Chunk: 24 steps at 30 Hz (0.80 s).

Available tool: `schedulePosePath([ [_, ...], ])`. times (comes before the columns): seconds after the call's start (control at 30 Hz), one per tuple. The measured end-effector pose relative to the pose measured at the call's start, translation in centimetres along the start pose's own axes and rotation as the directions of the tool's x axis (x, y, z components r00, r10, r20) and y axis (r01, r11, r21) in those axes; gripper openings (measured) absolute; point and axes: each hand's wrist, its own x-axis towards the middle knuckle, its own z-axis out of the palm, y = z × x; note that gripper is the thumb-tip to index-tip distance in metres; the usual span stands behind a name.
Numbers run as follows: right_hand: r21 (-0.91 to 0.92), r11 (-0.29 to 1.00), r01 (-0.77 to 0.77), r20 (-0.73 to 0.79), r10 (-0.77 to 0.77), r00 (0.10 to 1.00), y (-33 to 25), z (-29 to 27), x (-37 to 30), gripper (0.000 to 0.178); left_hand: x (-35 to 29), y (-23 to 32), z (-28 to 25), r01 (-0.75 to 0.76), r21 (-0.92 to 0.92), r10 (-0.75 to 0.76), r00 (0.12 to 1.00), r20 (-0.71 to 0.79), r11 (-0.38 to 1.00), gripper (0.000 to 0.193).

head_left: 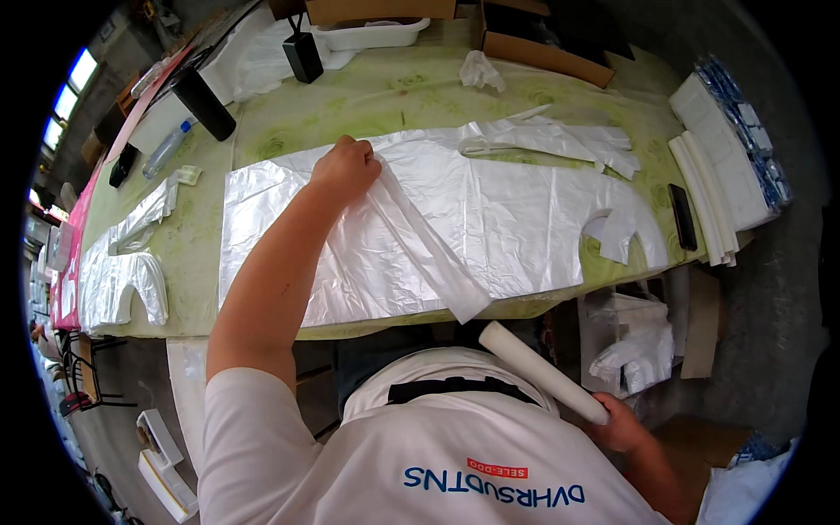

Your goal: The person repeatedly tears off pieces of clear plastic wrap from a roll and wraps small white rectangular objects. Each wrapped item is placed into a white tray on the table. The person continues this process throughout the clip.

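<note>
Thin white plastic aprons lie flat across the table in front of me, with curved cut-outs at their right end. My left hand is closed, pinching the edge of a folded strip of plastic film near the far side of the pile. That strip slants down to the near table edge. Low at the right, by my body, my right hand grips one end of a white tube-shaped roll. The roll's other end points up toward the table edge. My right fingers are partly hidden behind it.
More plastic aprons lie at the table's left end. A black cylinder, a clear bottle and a black box-shaped object stand farther back. A phone rests beside white rolls at the right. An open carton sits at the back.
</note>
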Motion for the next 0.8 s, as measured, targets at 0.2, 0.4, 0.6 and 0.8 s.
schedulePosePath([
  [0.2,-0.131,0.968,0.213,-0.193,-0.235,0.952,-1.3,-0.2,0.0,0.059,-1.2,0.1,1.9,-0.137,-0.287,-0.006,0.895,-0.446,0.948,0.042],
  [0.4,-0.118,0.882,0.456,-0.269,-0.470,0.840,-8.5,-1.7,6.2,0.060,-13.1,3.9,2.7,-0.724,0.000,0.719,0.685,0.121,0.690,0.108],
  [0.6,-0.586,0.556,0.589,-0.047,-0.749,0.661,-21.0,-3.8,13.9,0.055,-15.8,2.5,1.3,-0.803,-0.089,0.785,0.544,0.297,0.590,0.103],
  [0.8,-0.778,0.380,0.500,0.002,-0.794,0.607,-25.8,-4.7,22.5,0.053,-16.0,2.0,1.0,-0.828,-0.143,0.820,0.485,0.305,0.543,0.092],
])
